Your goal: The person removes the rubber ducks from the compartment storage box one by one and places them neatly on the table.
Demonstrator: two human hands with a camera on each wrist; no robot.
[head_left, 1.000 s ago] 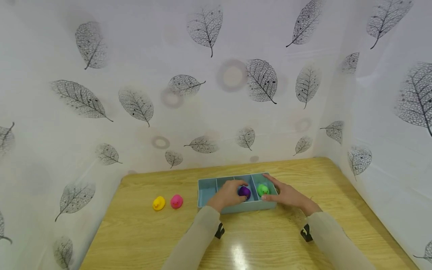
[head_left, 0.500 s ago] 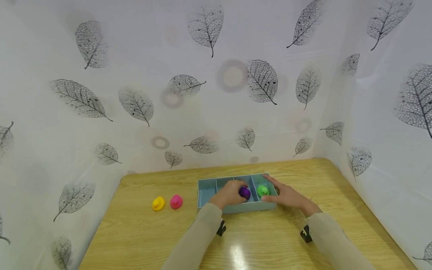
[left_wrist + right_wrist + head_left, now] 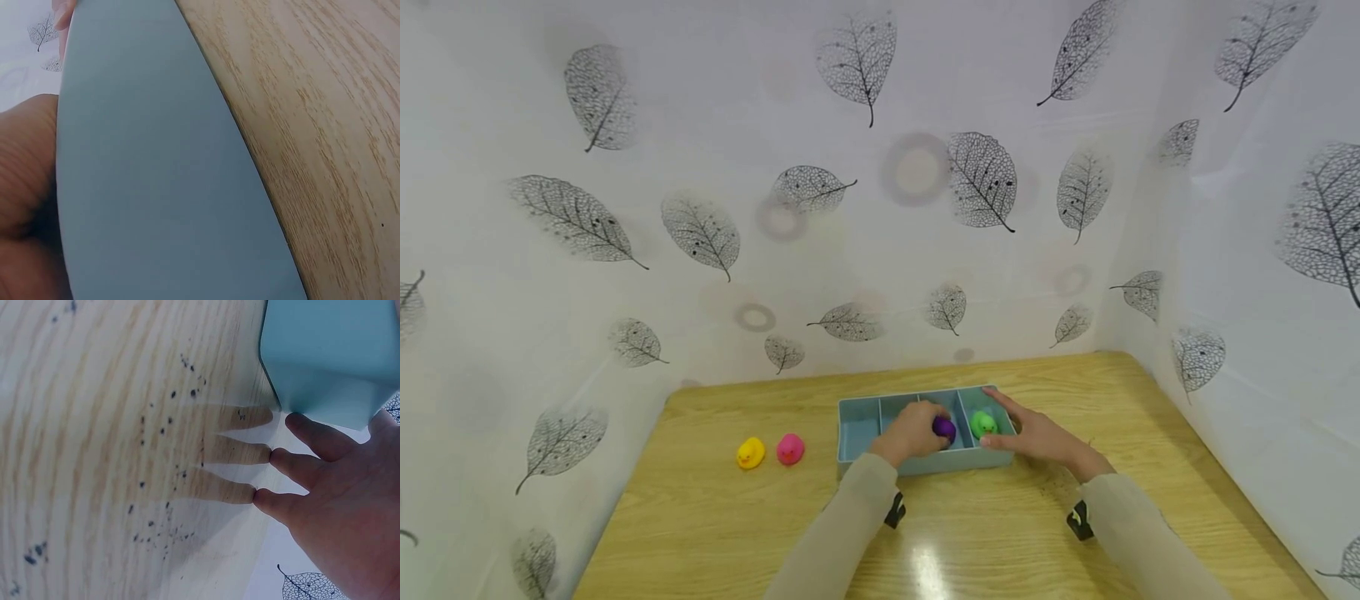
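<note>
A pale blue divided box (image 3: 925, 467) with several compartments stands on the table. My left hand (image 3: 913, 433) reaches over its front wall and holds a purple rubber duck (image 3: 945, 429), partly hidden by the fingers, in the compartment second from the right. A green rubber duck (image 3: 983, 424) sits in the rightmost compartment. My right hand (image 3: 1037, 433) grips the box's right end, thumb at the front rim and index finger at the back rim. In the right wrist view, other fingertips (image 3: 281, 456) rest on the table beside the box.
A yellow rubber duck (image 3: 751, 452) and a pink rubber duck (image 3: 790, 448) lie on the wooden table (image 3: 715, 525) left of the box. Leaf-patterned white cloth (image 3: 880, 250) rises behind the table and along both sides.
My left hand has shifted slightly to the right over the purple duck, covering a little more of it. The right hand and the box stay nearly still.
</note>
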